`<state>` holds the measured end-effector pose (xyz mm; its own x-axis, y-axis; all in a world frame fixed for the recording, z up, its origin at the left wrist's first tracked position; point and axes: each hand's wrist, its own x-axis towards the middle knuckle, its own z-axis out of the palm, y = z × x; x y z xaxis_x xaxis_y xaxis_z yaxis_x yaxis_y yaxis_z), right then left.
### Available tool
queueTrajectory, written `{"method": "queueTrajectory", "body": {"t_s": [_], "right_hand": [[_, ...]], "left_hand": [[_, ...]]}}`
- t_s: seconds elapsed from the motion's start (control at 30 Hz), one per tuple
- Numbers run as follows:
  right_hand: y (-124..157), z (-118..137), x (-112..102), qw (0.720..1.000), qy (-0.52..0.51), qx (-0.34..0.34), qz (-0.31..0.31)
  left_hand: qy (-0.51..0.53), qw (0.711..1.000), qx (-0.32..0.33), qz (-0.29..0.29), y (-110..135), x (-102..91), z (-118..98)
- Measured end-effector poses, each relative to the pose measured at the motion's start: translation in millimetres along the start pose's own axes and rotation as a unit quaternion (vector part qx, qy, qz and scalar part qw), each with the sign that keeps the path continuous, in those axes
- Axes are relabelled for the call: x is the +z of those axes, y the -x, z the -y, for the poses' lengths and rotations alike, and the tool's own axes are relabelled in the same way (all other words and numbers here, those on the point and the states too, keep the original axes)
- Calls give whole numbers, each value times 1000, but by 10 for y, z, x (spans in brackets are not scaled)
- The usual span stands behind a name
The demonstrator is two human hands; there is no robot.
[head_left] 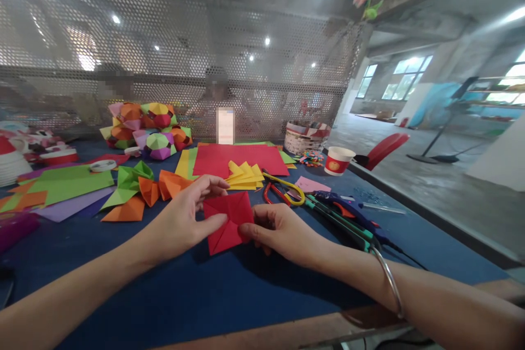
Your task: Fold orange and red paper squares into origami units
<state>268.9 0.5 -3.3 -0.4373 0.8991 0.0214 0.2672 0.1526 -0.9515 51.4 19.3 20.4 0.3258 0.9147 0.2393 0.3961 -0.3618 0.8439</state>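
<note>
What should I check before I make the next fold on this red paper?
1. Grip: left hand and right hand both pinch the red paper: ok.
2. Creases show across the paper: ok.
3. Corners lined up: cannot tell, fingers cover them.
4. Paper lying flat on the blue table: cannot tell.
5. Scissors lie apart from the hands, just behind the right one: ok.
</note>
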Motion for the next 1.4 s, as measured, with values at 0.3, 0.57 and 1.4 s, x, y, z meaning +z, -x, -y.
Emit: {"method": "queueTrajectory", "body": {"t_s": [0.3,0.57,1.4], "right_hand": [[-23,-54,-45,994,96,-44,-31],[-35,-56,-46,993,85,-53,-54],[-32,-33,-52,999,-50,-10,-20]], "left_hand": [[1,1000,-14,-3,14,2,-6],[53,995,-78,-17,14,42,-33],[71,993,-81,43,-103,-116,12]]}}
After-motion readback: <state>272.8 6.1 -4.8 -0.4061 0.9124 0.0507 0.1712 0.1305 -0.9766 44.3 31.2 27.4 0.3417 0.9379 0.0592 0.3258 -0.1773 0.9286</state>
